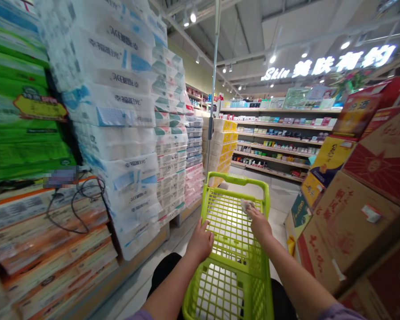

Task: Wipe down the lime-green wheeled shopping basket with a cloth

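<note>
A lime-green plastic shopping basket (231, 177) with grid walls stands tilted between my knees, its long handle frame at the far end. My left hand (200, 242) is closed on the basket's left edge, thumb on top and fingers curled. In my right hand (260, 226) is a crumpled whitish cloth (246, 206), pressed against the grid near the upper right side. The fingertips of that hand are bunched over the cloth and partly cover it. White floor shows through the basket's openings.
Tall stacks of wrapped tissue packs (120, 98) line the left, beside green packs (16, 106) and a coiled cable (86, 200). Cartons (348, 218) are piled close on the right. A thin metal pole (215, 58) rises behind the basket; stocked shelves (280, 126) stand at the back.
</note>
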`<state>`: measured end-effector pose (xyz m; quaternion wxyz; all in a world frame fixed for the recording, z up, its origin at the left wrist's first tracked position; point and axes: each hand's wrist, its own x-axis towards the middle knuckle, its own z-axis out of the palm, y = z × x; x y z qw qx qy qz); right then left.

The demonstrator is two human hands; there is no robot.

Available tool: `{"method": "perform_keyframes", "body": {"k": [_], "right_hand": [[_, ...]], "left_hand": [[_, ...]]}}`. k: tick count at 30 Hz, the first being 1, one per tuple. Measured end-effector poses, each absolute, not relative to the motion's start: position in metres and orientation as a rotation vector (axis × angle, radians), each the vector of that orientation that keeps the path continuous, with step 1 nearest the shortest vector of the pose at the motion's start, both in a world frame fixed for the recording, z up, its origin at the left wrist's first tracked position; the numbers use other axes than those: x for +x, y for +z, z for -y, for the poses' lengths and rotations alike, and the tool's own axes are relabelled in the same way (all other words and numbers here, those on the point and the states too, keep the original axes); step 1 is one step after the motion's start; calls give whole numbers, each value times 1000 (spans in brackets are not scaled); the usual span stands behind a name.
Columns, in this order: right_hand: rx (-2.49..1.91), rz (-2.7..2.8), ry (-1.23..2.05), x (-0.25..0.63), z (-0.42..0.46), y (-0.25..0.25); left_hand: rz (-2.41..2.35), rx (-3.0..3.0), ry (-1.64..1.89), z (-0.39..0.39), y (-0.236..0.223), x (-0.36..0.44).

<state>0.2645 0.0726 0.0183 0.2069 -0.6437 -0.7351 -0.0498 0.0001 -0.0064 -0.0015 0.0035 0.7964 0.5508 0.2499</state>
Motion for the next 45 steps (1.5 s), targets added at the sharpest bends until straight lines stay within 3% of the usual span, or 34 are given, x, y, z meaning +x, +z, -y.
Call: {"method": "perform_keyframes", "body": {"k": [12, 16, 23, 28, 32, 37, 45], "right_hand": [[-1594, 2279, -92, 252, 55, -46], [-1551, 2334, -17, 249, 73, -38], [-1375, 2013, 477, 252, -11, 38], [-1585, 1970, 41, 255, -70, 22], [-1587, 2105, -108, 252, -70, -10], [-1474, 2226, -73, 258, -63, -8], [-1540, 2081, 64, 273, -116, 43]], "left_hand": [[-1694, 2468, 896, 12, 0, 2], [-1690, 2475, 900, 12, 0, 1], [-1660, 2462, 963, 8, -5, 0], [-1697, 2460, 928, 7, -7, -1], [-1691, 2443, 922, 6, -8, -2], [-1658, 2447, 931, 4, -6, -3], [-1656, 2450, 909, 3, -6, -2]]}}
